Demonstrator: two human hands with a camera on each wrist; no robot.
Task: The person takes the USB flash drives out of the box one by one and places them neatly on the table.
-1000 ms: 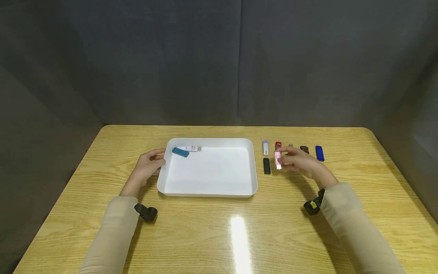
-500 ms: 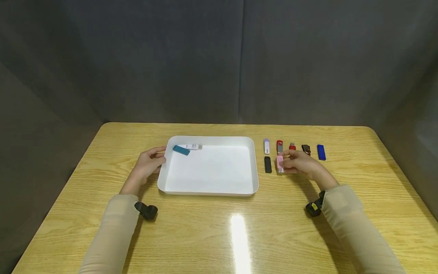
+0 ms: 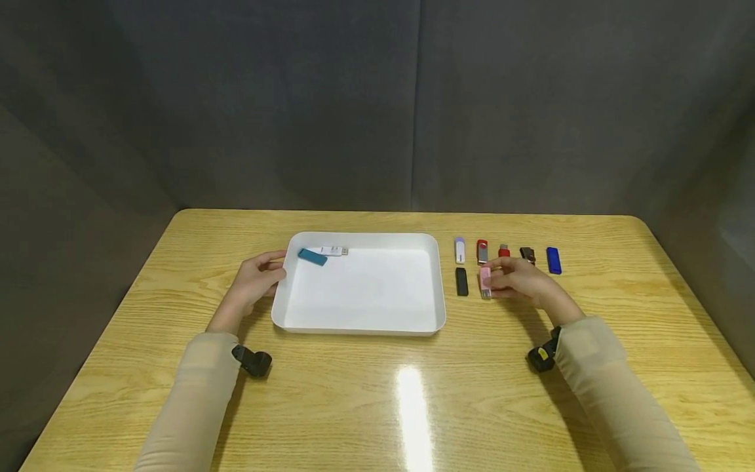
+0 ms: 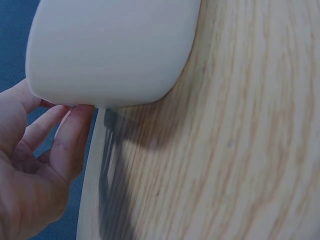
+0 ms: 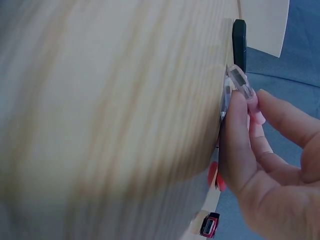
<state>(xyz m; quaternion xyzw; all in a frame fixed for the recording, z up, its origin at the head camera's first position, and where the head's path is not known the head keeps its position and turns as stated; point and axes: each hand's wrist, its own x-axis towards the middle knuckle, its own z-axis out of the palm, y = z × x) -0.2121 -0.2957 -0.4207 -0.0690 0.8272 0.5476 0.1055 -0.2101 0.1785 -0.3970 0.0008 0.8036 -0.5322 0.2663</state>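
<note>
The person's right hand pinches a slim pink USB stick with a clear-looking connector end between thumb and fingertips, over the right part of a pale yellow wood-grain table, the connector end pointing toward the person; whether the stick touches the wood is hard to tell from these angles. Just left of it lies a narrow black stick, between the pink one and a shallow white rectangular tray with rounded corners. The left hand rests its fingertips against the outside of the tray's left wall, thumb and fingers apart and loosely bent. Inside the tray, near its far left corner, a flat teal stick lies slantwise beside a white stick with a metal plug. Beyond the right hand, a row runs from left to right: a white-and-lavender stick, a red-and-silver one, a red one with its plug pointing away, a dark brown-black one and a flat blue one. Dark grey fabric hangs behind the table
</note>
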